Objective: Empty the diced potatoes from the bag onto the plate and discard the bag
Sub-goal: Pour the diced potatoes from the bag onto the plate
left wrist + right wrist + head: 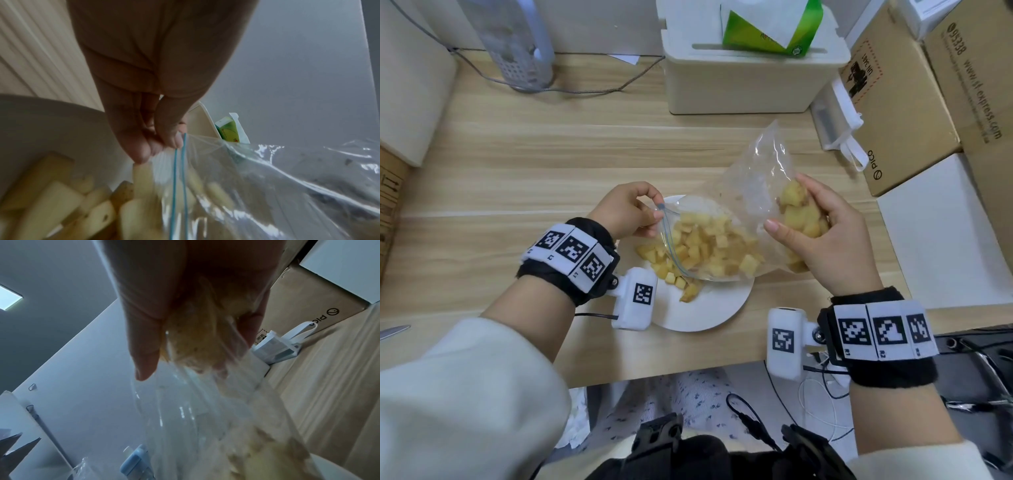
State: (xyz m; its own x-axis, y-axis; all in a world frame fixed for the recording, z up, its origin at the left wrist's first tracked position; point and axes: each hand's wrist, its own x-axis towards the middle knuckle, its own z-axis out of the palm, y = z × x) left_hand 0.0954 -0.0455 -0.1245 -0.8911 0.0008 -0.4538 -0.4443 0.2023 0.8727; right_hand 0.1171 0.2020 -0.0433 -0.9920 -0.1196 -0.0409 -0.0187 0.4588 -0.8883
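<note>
Clear plastic bag (753, 192) tilts over the white plate (709, 308), diced potatoes (709, 250) spilling out. Left hand (625, 214) pinches the zip edge at the plate's 10 o'clock; right hand (825, 233) squeezes a clump through the film at 2 o'clock. Cubes could roll off the plate's 6 o'clock rim, near the table (551, 154) edge; open wood lies toward 12.

Wooden table (551, 164), white plate (709, 308), white box (739, 85), cardboard boxes (900, 113)
</note>
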